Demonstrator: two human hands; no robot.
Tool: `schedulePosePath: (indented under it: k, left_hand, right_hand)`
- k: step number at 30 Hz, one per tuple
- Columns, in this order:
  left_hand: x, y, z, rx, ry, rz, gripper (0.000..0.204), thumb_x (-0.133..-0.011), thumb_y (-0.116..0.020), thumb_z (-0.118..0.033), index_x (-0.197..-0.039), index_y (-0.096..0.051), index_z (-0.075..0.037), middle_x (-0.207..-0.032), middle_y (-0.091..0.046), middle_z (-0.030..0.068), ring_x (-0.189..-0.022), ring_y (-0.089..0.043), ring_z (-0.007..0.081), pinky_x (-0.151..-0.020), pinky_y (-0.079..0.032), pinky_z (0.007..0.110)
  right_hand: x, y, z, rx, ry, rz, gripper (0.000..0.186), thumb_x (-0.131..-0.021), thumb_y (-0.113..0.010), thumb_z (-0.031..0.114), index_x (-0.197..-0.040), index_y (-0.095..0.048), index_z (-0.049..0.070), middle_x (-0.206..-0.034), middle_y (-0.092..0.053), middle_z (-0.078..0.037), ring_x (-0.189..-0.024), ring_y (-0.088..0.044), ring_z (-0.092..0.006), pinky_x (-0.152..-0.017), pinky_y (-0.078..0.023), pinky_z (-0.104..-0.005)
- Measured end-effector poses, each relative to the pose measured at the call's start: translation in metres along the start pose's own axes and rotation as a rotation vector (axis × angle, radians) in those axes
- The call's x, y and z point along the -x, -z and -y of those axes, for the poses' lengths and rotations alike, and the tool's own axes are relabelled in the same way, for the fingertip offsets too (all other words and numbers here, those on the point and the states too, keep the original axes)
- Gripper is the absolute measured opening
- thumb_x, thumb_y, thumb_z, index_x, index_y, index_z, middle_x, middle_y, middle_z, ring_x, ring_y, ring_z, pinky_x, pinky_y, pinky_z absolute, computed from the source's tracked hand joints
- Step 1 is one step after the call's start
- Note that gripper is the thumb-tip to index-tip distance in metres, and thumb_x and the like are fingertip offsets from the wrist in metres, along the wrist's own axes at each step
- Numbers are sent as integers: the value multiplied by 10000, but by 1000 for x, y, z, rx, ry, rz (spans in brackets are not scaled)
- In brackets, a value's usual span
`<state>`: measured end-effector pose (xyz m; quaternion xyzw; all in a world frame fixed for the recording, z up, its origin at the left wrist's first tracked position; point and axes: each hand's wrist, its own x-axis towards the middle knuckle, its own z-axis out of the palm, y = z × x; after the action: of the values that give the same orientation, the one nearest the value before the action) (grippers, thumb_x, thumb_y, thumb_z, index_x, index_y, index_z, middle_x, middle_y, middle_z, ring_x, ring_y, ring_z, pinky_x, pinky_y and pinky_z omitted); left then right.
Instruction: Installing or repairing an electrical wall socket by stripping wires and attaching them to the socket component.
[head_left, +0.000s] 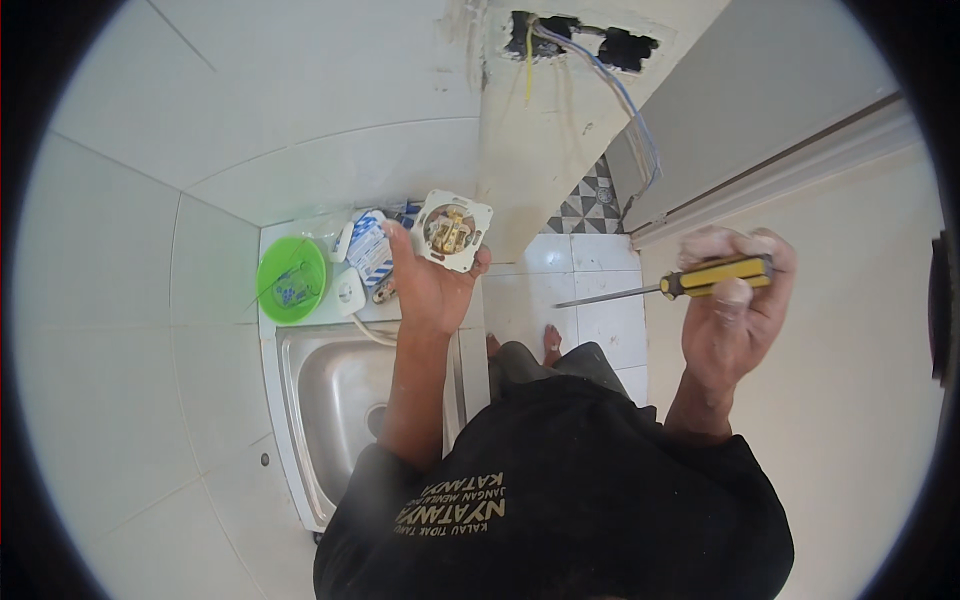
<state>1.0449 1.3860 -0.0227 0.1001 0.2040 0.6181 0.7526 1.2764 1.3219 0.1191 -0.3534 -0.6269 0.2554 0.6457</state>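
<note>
My left hand (437,292) holds a white-framed wall socket (452,232) up over the edge of the counter, its brass-coloured inner parts showing. In my right hand (728,320) is a screwdriver (718,275) with a yellow and black handle. Its long metal shaft points left toward the socket, and its tip is well apart from it. Ahead, electrical wires (605,72), blue and yellow among them, hang from an opening (628,48) cut in the wall. Their loose ends touch neither hand.
A steel sink (335,390) is set in the counter at left. Beyond it stand a green bowl (318,262), a blue and white package (370,250) and a white socket piece (349,292) with a cable. A wall corner (515,200) juts out ahead; white floor tiles (605,295) lie below.
</note>
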Motion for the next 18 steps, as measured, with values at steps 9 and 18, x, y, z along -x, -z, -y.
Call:
schedulePosePath:
  k: [9,18]
  left_hand:
    - [-7,12,-12,-120,58,122,681,-925,-357,-666,-1196,-518,-62,-979,-638,86,-802,-609,206,-537,-452,334]
    - [-10,12,-9,-124,88,207,511,-1004,-346,-434,-1195,-521,7,-1020,-640,138,-908,-652,229,-789,-548,354]
  right_hand:
    - [7,-5,-4,-139,119,-96,337,-956,-589,239,-1170,-388,74,-973,-646,-223,-898,-645,-275,-844,-509,-418]
    - [10,-14,-16,-104,139,-113,329,-945,-600,186,-1155,-377,64,-962,-644,-233,-876,-649,-288,-856,-507,-433]
